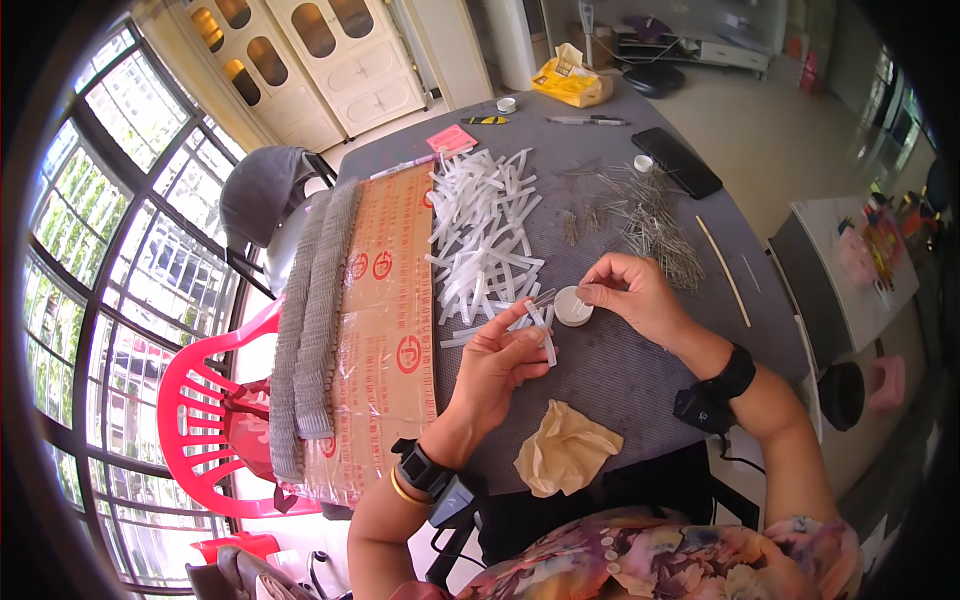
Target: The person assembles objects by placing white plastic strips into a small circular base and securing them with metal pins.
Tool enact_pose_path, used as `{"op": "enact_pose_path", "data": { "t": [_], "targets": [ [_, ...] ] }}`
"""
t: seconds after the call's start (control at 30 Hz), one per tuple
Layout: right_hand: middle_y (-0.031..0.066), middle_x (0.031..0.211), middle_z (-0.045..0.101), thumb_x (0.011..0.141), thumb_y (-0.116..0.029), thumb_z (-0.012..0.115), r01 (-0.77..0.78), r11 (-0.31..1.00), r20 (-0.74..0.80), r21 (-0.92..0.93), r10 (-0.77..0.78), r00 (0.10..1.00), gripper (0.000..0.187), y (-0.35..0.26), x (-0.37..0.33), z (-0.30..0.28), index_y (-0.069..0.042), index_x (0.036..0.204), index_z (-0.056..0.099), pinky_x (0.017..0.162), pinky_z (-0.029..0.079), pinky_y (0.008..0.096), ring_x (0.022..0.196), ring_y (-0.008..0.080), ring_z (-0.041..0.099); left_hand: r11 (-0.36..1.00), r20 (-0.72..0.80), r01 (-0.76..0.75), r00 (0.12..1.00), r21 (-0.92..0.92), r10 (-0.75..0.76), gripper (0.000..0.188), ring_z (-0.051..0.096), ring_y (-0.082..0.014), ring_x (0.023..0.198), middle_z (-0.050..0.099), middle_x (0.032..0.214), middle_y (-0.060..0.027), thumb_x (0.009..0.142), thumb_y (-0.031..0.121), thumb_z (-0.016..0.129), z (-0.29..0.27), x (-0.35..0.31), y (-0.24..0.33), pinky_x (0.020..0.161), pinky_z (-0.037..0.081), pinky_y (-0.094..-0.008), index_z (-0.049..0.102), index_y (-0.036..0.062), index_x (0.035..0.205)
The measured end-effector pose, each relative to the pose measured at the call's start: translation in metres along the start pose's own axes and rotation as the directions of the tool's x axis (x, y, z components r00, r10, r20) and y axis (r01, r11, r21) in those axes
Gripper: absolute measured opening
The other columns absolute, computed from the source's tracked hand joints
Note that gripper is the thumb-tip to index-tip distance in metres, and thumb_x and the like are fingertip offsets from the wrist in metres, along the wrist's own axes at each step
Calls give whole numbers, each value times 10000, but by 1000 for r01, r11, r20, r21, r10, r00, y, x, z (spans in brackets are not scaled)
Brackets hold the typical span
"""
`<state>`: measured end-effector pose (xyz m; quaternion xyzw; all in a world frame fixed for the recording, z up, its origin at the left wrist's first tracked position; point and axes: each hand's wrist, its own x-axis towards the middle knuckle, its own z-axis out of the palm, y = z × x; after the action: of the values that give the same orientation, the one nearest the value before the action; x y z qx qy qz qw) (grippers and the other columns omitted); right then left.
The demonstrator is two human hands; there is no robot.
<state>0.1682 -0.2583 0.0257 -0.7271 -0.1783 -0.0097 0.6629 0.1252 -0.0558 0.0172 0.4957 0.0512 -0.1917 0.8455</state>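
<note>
My left hand [495,358] is closed on a short white plastic strip [543,335], held between thumb and fingers. Thin metallic lines show beside its fingertips, too fine to tell apart. Close by on the right, my right hand [635,297] pinches at the edge of a small round white lid-like dish [573,307]; what lies between its fingertips is too small to make out. Beyond my left hand spreads a large pile of similar white strips [485,230]. Farther off to the right lies a heap of thin metal wires [657,225].
Left of the strips, a taped cardboard box [385,330] bears long grey ribbed bundles [325,310]. Crumpled brown paper [568,448] lies near me. A wooden stick [723,270] and a black phone [677,163] are at the right; a yellow packet [570,80] stands at the far edge.
</note>
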Motion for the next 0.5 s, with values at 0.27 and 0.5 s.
{"op": "enact_pose_path", "data": {
  "t": [0.27,0.5],
  "targets": [
    [-8,682,566,701,-147,681,390,683,159,-618,-377,912,102,-1,3,-5,-89,711,598,665,369,307,682,152,521,1000,6,-1,1000,-18,1,339,635,-171,732,632,857,-84,805,42,592,2,0,-1,587,535,-219,507,76,1132],
    [-18,692,561,703,-161,675,391,680,175,-621,-366,914,110,2,3,-6,-96,695,587,678,347,314,697,161,507,1000,4,0,1000,-27,0,338,636,-170,732,631,865,-83,808,45,590,3,0,0,594,535,-215,512,77,1135]
  ]
}}
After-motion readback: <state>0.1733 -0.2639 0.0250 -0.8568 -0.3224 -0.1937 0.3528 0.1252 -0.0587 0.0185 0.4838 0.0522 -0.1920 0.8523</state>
